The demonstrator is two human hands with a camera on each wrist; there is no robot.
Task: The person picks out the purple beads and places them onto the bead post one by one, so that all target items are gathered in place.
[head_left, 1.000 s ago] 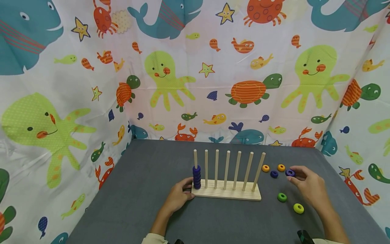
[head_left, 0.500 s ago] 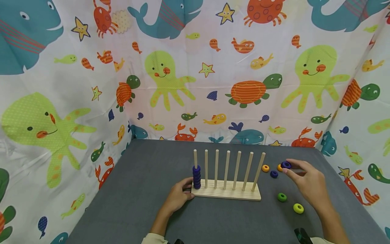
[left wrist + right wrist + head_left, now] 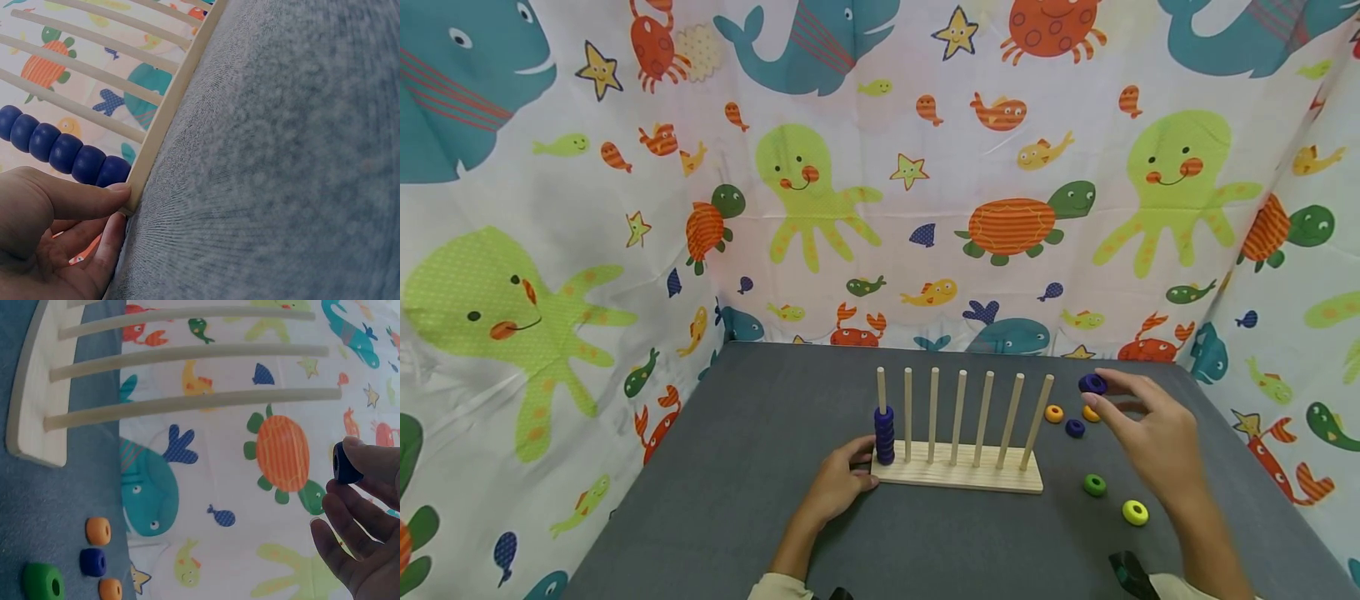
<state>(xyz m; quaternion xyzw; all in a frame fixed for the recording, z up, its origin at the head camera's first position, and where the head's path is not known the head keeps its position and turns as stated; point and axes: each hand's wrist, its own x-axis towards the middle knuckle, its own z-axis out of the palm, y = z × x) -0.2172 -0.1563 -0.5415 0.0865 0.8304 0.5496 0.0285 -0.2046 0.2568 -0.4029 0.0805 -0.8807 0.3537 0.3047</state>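
A wooden peg rack (image 3: 958,477) with several upright pegs stands on the grey table. Its leftmost peg bears a stack of dark blue beads (image 3: 884,437); the other pegs are bare. My left hand (image 3: 837,482) grips the left end of the base, thumb on the front edge in the left wrist view. Raised above the table to the right of the rack, my right hand (image 3: 1157,429) pinches a dark blue bead (image 3: 1092,383) between thumb and fingers. In the right wrist view that bead (image 3: 345,464) shows its hole from the side.
Right of the rack lie an orange bead (image 3: 1054,414), a blue bead (image 3: 1075,428) and another orange bead (image 3: 1091,414), partly covered by the right hand. Nearer are a green bead (image 3: 1094,485) and a yellow-green bead (image 3: 1135,512). A printed curtain (image 3: 850,167) surrounds the table.
My right hand has lifted the blue bead off the table and moved it up and leftward, past the farther orange bead. The left hand and the rack have stayed in place.
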